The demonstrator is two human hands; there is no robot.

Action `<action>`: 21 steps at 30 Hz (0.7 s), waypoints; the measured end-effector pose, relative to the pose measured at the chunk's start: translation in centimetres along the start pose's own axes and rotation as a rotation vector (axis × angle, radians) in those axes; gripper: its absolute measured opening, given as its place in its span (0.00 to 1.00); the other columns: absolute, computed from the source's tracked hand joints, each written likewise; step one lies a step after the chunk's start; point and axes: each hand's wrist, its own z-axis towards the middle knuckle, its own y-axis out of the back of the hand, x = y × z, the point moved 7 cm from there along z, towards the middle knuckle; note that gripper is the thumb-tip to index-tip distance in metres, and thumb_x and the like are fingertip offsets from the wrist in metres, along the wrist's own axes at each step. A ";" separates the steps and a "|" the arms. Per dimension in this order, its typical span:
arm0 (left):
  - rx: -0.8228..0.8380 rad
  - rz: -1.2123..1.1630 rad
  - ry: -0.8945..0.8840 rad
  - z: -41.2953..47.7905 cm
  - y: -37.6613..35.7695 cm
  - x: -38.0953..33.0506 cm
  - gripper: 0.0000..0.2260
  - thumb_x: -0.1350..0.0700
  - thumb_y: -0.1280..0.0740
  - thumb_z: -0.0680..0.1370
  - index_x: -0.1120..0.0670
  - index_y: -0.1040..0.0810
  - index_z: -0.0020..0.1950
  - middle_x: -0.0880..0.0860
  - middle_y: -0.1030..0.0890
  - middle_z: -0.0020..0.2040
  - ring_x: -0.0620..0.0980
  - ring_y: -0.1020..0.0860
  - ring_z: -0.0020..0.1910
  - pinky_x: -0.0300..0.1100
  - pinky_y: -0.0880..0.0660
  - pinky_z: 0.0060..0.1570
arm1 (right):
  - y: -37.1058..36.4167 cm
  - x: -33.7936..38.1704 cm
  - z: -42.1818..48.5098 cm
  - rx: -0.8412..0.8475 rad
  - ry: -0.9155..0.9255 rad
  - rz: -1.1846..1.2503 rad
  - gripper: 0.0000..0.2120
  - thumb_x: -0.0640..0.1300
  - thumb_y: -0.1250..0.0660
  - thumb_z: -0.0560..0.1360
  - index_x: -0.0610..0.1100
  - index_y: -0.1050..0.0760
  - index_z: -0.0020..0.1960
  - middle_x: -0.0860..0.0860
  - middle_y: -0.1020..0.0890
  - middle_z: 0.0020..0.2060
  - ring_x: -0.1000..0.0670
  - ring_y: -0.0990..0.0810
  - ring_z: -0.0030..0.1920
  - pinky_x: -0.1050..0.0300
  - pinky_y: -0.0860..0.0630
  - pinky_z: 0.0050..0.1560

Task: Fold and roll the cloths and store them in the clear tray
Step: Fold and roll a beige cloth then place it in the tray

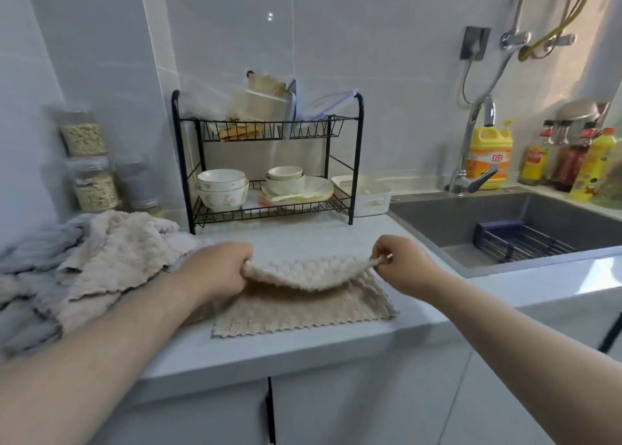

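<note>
A small tiled kitchen, seen from above a pale, smooth bench (303, 353) whose front edge runs across the bottom of the view. Nearest the viewer, a beige cloth (303, 310) lies on the bench, its long axis running left to right and its zigzag-cut near hem flat, close to the front edge. The fabric is thick and nubbly, like waffled microfibre. Its far edge is raised and curls over toward the person, held at both corners: the left hand (218, 269) has its fingers curled round the left corner, and the right hand (400, 266) pinches the right corner between thumb and fingertips. The two hands sit level, neither nearer the hem, so the fold would seem to come straight toward the body, far edge onto near edge. Just left of the left hand is a rumpled pile of cloths (101, 263), beige and grey, not yet folded. Behind stands a black wire dish rack (269, 209) with bowls and plates, and to the right a dark sunken sink (505, 215). No clear tray can be made out with certainty.
</note>
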 end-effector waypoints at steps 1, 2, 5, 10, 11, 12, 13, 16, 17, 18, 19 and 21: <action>0.031 -0.008 0.006 -1.2 -0.6 -0.5 0.07 0.58 0.36 0.71 0.49 0.33 0.38 0.47 0.26 0.39 0.48 0.27 0.39 0.43 0.36 0.32 | -0.4 -0.2 -1.1 0.041 -0.010 -0.026 0.09 0.35 0.39 0.70 0.46 0.24 0.43 0.51 0.20 0.41 0.48 0.22 0.43 0.56 0.25 0.38; 0.068 -0.016 0.013 -2.3 -1.4 -0.9 0.06 0.58 0.37 0.71 0.49 0.33 0.39 0.46 0.26 0.40 0.47 0.27 0.40 0.43 0.34 0.33 | -0.9 -0.4 -2.2 0.089 -0.017 -0.051 0.09 0.36 0.39 0.70 0.47 0.24 0.44 0.51 0.20 0.43 0.48 0.21 0.44 0.55 0.24 0.40; 0.080 -0.013 -0.021 -4.6 -3.1 -1.0 0.04 0.57 0.38 0.71 0.48 0.31 0.41 0.44 0.26 0.42 0.47 0.26 0.42 0.42 0.30 0.38 | -2.1 -0.8 -4.3 0.169 0.013 -0.126 0.09 0.38 0.38 0.69 0.49 0.25 0.44 0.53 0.21 0.44 0.49 0.22 0.46 0.58 0.26 0.42; 0.058 -0.082 0.007 -5.9 -3.3 -0.6 0.08 0.62 0.40 0.70 0.50 0.36 0.39 0.49 0.27 0.41 0.48 0.30 0.39 0.44 0.35 0.37 | -2.4 -0.7 -5.4 0.157 0.034 -0.157 0.08 0.38 0.39 0.70 0.47 0.26 0.46 0.53 0.23 0.42 0.50 0.26 0.43 0.63 0.31 0.36; 0.071 -0.080 0.016 -6.1 -3.2 -0.7 0.09 0.63 0.40 0.70 0.50 0.37 0.38 0.50 0.27 0.41 0.48 0.32 0.37 0.43 0.36 0.36 | -2.4 -0.8 -5.5 0.157 0.030 -0.158 0.08 0.38 0.39 0.70 0.46 0.26 0.47 0.52 0.22 0.42 0.50 0.26 0.42 0.62 0.31 0.37; 0.083 -0.074 0.021 -6.2 -3.1 -0.8 0.09 0.63 0.40 0.70 0.50 0.38 0.38 0.51 0.28 0.40 0.48 0.33 0.37 0.43 0.37 0.35 | -2.3 -0.9 -5.5 0.159 0.028 -0.154 0.08 0.38 0.39 0.69 0.45 0.26 0.46 0.51 0.22 0.42 0.49 0.26 0.42 0.61 0.31 0.37; 0.094 -0.072 0.026 -6.3 -3.0 -0.9 0.09 0.62 0.40 0.70 0.51 0.38 0.37 0.51 0.28 0.40 0.48 0.33 0.36 0.43 0.38 0.35 | -2.3 -1.0 -5.5 0.164 0.027 -0.149 0.08 0.38 0.39 0.68 0.44 0.26 0.46 0.50 0.22 0.42 0.49 0.26 0.42 0.60 0.31 0.38; 0.134 -0.093 0.028 -6.6 -2.9 -1.0 0.08 0.62 0.41 0.70 0.51 0.39 0.37 0.52 0.29 0.39 0.48 0.34 0.36 0.44 0.39 0.35 | -2.3 -1.0 -5.4 0.196 0.054 -0.165 0.06 0.39 0.38 0.67 0.43 0.27 0.43 0.50 0.23 0.42 0.47 0.25 0.44 0.59 0.30 0.40; 0.152 -0.097 0.027 -6.6 -2.9 -0.9 0.08 0.62 0.41 0.70 0.51 0.39 0.37 0.52 0.29 0.39 0.48 0.34 0.36 0.44 0.39 0.35 | -2.5 -0.9 -5.4 0.211 0.073 -0.178 0.05 0.39 0.38 0.67 0.44 0.27 0.42 0.50 0.24 0.43 0.47 0.25 0.44 0.60 0.31 0.40; 0.168 -0.087 0.016 -6.8 -2.8 -1.0 0.08 0.61 0.41 0.70 0.51 0.39 0.36 0.51 0.29 0.39 0.48 0.34 0.35 0.44 0.39 0.34 | -2.6 -0.8 -5.5 0.227 0.089 -0.187 0.03 0.39 0.38 0.67 0.44 0.28 0.41 0.51 0.25 0.43 0.48 0.26 0.44 0.62 0.32 0.40; 0.185 -0.069 0.002 -7.0 -2.8 -1.1 0.07 0.59 0.40 0.69 0.51 0.38 0.36 0.50 0.29 0.39 0.47 0.34 0.35 0.43 0.39 0.34 | -2.7 -0.8 -5.6 0.244 0.103 -0.188 0.02 0.40 0.38 0.68 0.46 0.29 0.39 0.51 0.26 0.44 0.49 0.26 0.43 0.65 0.33 0.39; 0.186 -0.063 -0.014 -7.4 -3.0 -1.2 0.06 0.54 0.40 0.69 0.51 0.37 0.34 0.49 0.28 0.39 0.47 0.32 0.35 0.43 0.35 0.34 | -2.9 -0.7 -5.8 0.279 0.121 -0.174 0.02 0.41 0.37 0.67 0.48 0.28 0.37 0.52 0.27 0.46 0.52 0.26 0.43 0.67 0.34 0.40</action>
